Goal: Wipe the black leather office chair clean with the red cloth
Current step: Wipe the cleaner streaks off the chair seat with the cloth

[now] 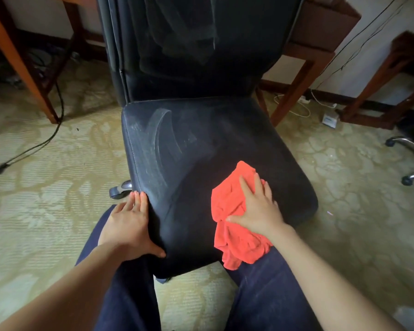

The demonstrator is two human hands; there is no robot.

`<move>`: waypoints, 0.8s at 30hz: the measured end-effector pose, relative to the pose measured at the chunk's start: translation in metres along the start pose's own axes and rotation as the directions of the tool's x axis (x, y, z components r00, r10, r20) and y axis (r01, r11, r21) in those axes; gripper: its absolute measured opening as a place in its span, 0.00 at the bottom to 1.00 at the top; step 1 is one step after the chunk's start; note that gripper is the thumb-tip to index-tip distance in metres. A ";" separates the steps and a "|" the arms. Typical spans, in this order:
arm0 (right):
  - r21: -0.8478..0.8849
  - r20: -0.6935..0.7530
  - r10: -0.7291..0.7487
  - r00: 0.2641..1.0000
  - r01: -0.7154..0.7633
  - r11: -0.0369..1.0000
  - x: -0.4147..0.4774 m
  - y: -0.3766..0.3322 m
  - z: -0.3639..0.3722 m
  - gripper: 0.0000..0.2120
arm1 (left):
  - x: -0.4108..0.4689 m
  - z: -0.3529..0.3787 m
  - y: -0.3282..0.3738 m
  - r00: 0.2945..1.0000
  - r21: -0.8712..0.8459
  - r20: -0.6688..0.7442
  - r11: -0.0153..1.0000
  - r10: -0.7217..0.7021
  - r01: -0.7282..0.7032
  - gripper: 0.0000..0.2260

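Your right hand presses red cloth flat on the chair seat, front right.
Your fingers lie straight, gripping nothing; left hand braces the front-left edge. Dust streaks sit up-left of the cloth: sweep there.

Pale patterned carpet across the whole frame; black leather office chair standing on it at centre, red cloth lying on the seat's lower right; wooden desk legs planted upper left, black cable trailing past them; white cable and small white box lying upper right; chrome base of a second chair at right edge.
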State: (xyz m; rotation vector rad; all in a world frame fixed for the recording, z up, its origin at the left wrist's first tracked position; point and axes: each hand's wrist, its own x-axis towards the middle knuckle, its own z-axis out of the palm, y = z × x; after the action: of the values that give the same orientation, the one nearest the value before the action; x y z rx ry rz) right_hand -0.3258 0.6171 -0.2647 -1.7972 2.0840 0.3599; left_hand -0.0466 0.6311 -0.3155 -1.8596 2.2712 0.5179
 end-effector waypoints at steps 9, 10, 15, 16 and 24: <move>0.013 -0.540 -0.211 0.815 0.258 0.966 -0.014 -0.006 -0.033 0.16 | -0.001 0.000 0.001 1.000 -0.004 0.012 1.000 -0.009 0.009 0.69; 0.096 -0.630 -0.207 0.748 0.339 0.936 -0.016 -0.010 -0.044 0.15 | -0.001 -0.001 0.001 1.000 -0.004 0.013 1.000 -0.013 0.013 0.69; 0.421 -0.539 -0.188 0.821 0.456 0.784 -0.014 -0.043 -0.063 0.41 | -0.003 -0.004 0.003 1.000 -0.001 0.014 1.000 -0.017 0.017 0.69; 0.408 -0.398 -0.215 0.892 0.382 0.829 -0.009 -0.046 -0.057 0.48 | -0.003 -0.005 0.003 1.000 -0.001 0.015 1.000 -0.016 0.016 0.69; -0.194 -0.154 -0.390 0.908 0.359 0.913 0.044 -0.067 0.016 0.43 | -0.001 -0.004 0.003 0.999 0.002 0.028 1.000 -0.015 0.015 0.68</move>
State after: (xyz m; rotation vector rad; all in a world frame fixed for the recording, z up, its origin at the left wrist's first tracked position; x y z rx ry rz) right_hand -0.2629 0.5742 -0.2951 -2.3587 1.8039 0.2646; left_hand -0.0488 0.6312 -0.3111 -1.8558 2.2372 0.5362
